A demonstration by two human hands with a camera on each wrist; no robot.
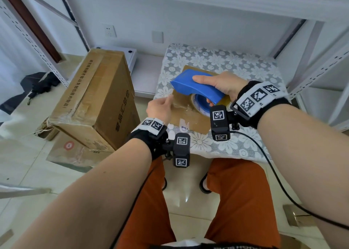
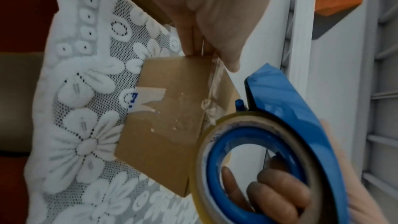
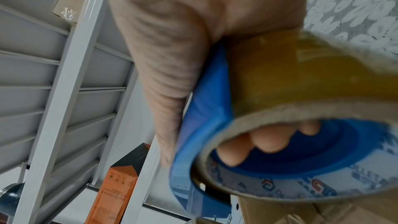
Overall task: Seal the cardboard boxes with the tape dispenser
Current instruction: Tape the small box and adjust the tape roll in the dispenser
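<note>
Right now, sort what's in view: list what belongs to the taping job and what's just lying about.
Job:
- blue tape dispenser, held in right hand
- small cardboard box on the table
- pulled-out clear tape, pinched by left hand

Lying about:
- wall socket
- orange carton

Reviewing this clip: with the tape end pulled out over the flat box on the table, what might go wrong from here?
1. The free tape between the left hand and the tape dispenser already looks crumpled; it may stick to itself or lie wrinkled.
2. The small cardboard box lies loose on the lace tablecloth; pulling may slide it.
3. Old torn tape on the box may weaken adhesion.
</note>
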